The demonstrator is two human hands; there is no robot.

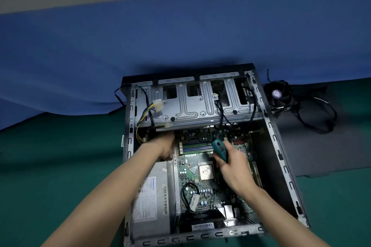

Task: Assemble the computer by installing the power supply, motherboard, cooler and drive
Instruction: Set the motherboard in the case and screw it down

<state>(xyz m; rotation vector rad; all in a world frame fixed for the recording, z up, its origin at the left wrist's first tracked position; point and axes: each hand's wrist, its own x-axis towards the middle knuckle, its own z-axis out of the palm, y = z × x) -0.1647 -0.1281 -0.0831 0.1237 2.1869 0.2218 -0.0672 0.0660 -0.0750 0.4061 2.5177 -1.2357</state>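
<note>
Head view: we find the motherboard [192, 168] seated flat in the open computer case [279, 152], which lies on its side on the green-covered counter [50, 156]. The bare processor [205, 172] sits near the board's middle, with the memory sticks [197, 146] just beyond it. The power supply [152, 196] occupies the case's left bay, just beside the board's left edge. A metal drive cage [196, 104] spans the far end of the case, with a yellow-and-black cable bundle [147, 112] draped at its left corner. The right hand [234, 170] hovers over the board beside the processor, its fingers curled round the teal handle of a screwdriver [220, 149]; the tip is hidden. The left hand [165, 148] reaches between the power supply and the drive cage; its fingers are out of sight under the cage edge, so we cannot tell how they lie. The cooler [278, 94] rests outside the case, near its far right corner, on a dark mat [321, 146], with loose black cables [321, 118] beside it. A blue cloth [160, 35] lies beyond
</note>
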